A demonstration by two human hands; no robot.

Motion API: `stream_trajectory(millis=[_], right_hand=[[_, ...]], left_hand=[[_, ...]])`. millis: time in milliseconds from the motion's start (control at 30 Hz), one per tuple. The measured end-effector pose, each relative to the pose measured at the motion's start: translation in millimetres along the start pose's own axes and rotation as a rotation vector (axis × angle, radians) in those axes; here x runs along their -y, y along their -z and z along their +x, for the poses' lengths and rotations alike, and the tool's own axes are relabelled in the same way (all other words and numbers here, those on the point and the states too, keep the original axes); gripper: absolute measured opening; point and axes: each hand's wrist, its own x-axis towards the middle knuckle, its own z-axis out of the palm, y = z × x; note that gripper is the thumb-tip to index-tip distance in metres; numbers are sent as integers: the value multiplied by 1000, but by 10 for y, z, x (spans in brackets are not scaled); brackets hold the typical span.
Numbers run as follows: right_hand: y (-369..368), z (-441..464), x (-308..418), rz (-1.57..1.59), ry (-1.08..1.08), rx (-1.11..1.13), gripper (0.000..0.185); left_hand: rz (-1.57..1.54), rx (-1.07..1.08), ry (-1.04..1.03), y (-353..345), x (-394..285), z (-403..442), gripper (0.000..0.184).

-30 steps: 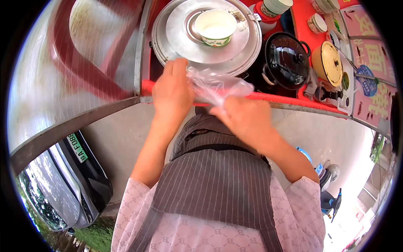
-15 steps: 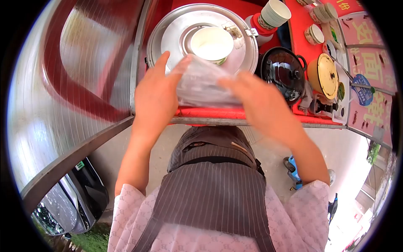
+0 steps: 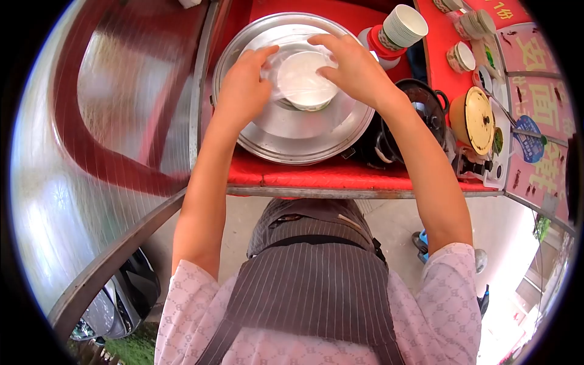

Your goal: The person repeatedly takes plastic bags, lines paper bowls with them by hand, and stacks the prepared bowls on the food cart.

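A white paper bowl [image 3: 306,88] with a patterned outside sits on the round metal lid [image 3: 267,131]. A thin clear plastic bag [image 3: 286,61] lies over the bowl's mouth, stretched between my hands. At the bowl's left, my left hand [image 3: 246,85] holds the plastic, thumb and forefinger curved toward the bowl. My right hand [image 3: 356,70] grips the plastic on the other side, its fingers bent over the bowl's right rim. Exactly how the fingertips pinch the film is hard to make out.
Right of the lid stand a stack of paper bowls [image 3: 404,27] on a red-and-white container and a black pot [image 3: 420,100], partly behind my right forearm. Farther right is a yellow lidded pot [image 3: 477,120]. A metal-framed panel [image 3: 121,73] borders the left side.
Both hands have moved forward, away from my body, from the lid's near edge to either side of the bowl. The plastic bag has gone from in front of the bowl to over it.
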Motion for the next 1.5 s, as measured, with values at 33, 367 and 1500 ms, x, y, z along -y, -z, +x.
stream_trajectory(millis=[33,367,1500], right_hand=[[26,-34,31,-38,-84,78,63],[-160,-110,-264,178,-283,183,74],[-78,-1723,817,1521,-439,-148,63]], left_hand=[[16,34,53,-26,14,-15,57],[-266,448,443,-242,8,117,59],[-1519,-287,422,-548,-1022,-1267,66]])
